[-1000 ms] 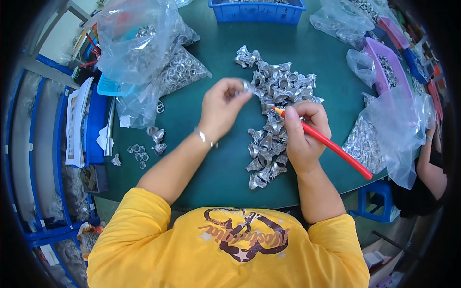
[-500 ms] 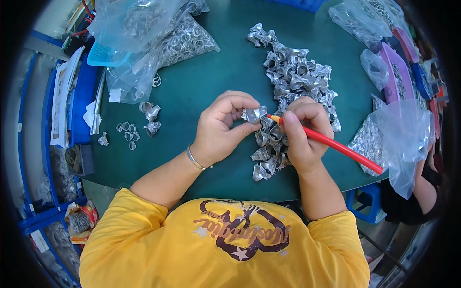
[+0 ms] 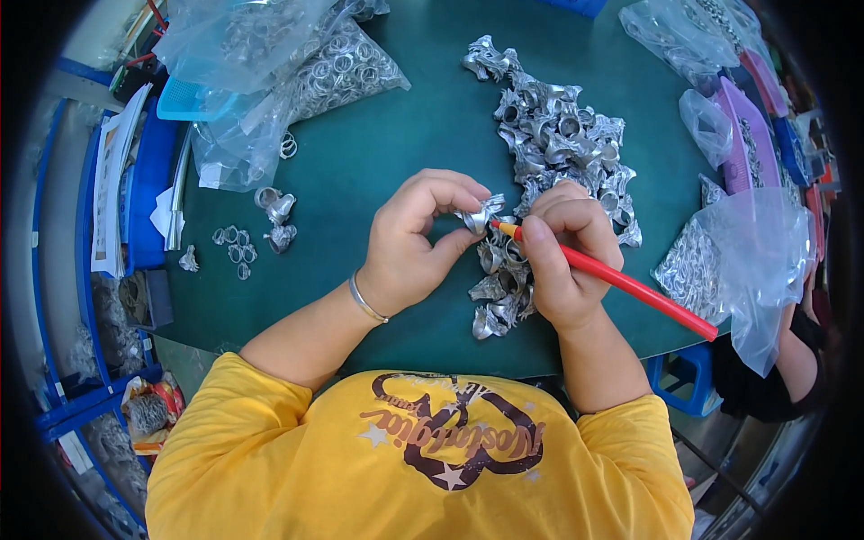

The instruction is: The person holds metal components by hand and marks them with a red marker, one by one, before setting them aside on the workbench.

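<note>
Between the thumb and fingers of my left hand (image 3: 416, 229) is a silver metal ring (image 3: 480, 214) with a bulky ornamented top. My right hand (image 3: 576, 252) grips a red pencil (image 3: 630, 285), its sharpened red tip at the ring's side, touching or nearly so. Beyond and beneath my right hand spreads a long heap of similar chunky silver rings (image 3: 558, 126). A few of them reach toward me below the fingertips. Farther left lie a small group of thin rings (image 3: 238, 247) and several chunky rings (image 3: 277, 209).
A green table (image 3: 405, 99) carries everything. Clear bags of rings (image 3: 346, 72) and a light blue basket (image 3: 189, 101) stand at the far left. Right of the heap are a pink basket (image 3: 751, 144) and a plastic bag (image 3: 756, 261). Another person's arm (image 3: 796, 360) shows at the right edge.
My left fingers have turned the ring, so its ornamented top now tilts upward. The pencil tip has shifted slightly left and down along with my right hand.
</note>
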`<state>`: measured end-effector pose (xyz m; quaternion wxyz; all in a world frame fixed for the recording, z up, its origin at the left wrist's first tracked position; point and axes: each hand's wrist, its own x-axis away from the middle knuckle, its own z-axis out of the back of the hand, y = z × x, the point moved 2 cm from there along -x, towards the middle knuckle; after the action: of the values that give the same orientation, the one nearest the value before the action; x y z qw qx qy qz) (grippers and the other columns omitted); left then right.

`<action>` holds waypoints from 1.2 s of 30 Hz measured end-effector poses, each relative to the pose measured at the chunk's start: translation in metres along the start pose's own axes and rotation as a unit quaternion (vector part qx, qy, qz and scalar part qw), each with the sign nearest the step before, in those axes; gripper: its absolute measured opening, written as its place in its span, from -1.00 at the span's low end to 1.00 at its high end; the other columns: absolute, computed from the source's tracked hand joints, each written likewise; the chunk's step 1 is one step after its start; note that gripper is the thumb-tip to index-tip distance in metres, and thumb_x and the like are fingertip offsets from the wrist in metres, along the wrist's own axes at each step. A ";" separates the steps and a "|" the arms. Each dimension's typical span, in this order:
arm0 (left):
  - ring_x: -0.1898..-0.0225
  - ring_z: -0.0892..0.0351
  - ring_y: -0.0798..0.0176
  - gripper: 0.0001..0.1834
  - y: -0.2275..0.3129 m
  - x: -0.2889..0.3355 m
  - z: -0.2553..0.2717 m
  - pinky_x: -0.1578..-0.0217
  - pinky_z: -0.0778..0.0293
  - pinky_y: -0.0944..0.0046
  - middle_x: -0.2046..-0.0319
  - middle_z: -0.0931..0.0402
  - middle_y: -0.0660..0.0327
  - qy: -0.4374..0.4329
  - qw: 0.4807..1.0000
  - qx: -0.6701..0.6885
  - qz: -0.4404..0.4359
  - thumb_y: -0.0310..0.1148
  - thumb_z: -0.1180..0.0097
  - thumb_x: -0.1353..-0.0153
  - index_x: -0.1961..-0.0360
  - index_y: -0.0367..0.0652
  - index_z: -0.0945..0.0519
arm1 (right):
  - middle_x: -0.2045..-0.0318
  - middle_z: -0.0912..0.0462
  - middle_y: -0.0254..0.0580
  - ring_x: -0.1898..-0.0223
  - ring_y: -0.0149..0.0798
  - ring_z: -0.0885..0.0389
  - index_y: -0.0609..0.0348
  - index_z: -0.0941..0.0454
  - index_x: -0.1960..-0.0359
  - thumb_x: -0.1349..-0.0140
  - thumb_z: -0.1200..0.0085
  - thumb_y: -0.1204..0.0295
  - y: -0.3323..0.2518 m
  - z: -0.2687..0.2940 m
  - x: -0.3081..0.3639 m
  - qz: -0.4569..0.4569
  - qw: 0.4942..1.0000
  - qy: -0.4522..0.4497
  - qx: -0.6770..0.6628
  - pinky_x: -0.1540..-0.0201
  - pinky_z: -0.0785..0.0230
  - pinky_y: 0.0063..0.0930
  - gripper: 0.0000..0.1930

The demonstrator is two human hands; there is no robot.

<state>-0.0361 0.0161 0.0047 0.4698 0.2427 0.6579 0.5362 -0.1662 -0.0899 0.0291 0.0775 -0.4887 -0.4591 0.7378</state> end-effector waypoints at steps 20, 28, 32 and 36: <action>0.18 -0.58 0.30 -0.65 0.001 0.000 -0.001 0.21 -0.54 0.38 0.22 -0.54 0.15 0.008 0.999 -0.024 -0.022 -0.73 -0.29 0.11 0.26 -0.24 -0.54 | 0.63 -0.48 -0.21 0.60 -0.28 -0.42 0.21 -0.40 0.53 0.00 -0.13 0.68 -0.001 0.001 0.001 -0.028 0.999 0.015 0.000 0.40 -0.23 -0.44 -0.85; 0.20 -0.58 0.38 -0.66 0.004 0.001 -0.001 0.18 -0.52 0.44 0.20 -0.50 0.21 -0.010 0.997 0.025 0.068 -0.66 -0.33 0.04 0.20 -0.28 -0.54 | 0.60 -0.49 -0.19 0.59 -0.31 -0.41 0.24 -0.41 0.50 -0.06 -0.12 0.66 0.001 0.004 0.001 -0.025 1.000 0.018 -0.001 0.43 -0.26 -0.48 -0.87; 0.20 -0.59 0.38 -0.65 0.001 0.000 -0.004 0.17 -0.53 0.44 0.21 -0.52 0.17 -0.001 0.982 0.117 0.147 -0.66 -0.29 -0.02 0.14 -0.32 -0.50 | 0.56 -0.50 -0.18 0.56 -0.36 -0.43 0.26 -0.40 0.49 -0.09 -0.12 0.67 0.003 0.006 0.002 -0.053 0.997 0.050 0.002 0.48 -0.29 -0.53 -0.87; 0.25 -0.60 0.37 -0.65 0.001 0.000 0.000 0.26 -0.57 0.41 0.17 -0.53 0.07 0.015 0.938 0.224 0.265 -0.65 -0.23 -0.09 0.08 -0.35 -0.45 | 0.54 -0.51 -0.19 0.54 -0.39 -0.45 0.27 -0.40 0.49 -0.11 -0.11 0.66 0.003 0.007 0.000 -0.069 0.995 0.072 -0.010 0.48 -0.30 -0.55 -0.87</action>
<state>-0.0364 0.0163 0.0052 0.2342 0.4986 0.6802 0.4836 -0.1708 -0.0959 0.0281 0.1562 -0.5084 -0.4923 0.6890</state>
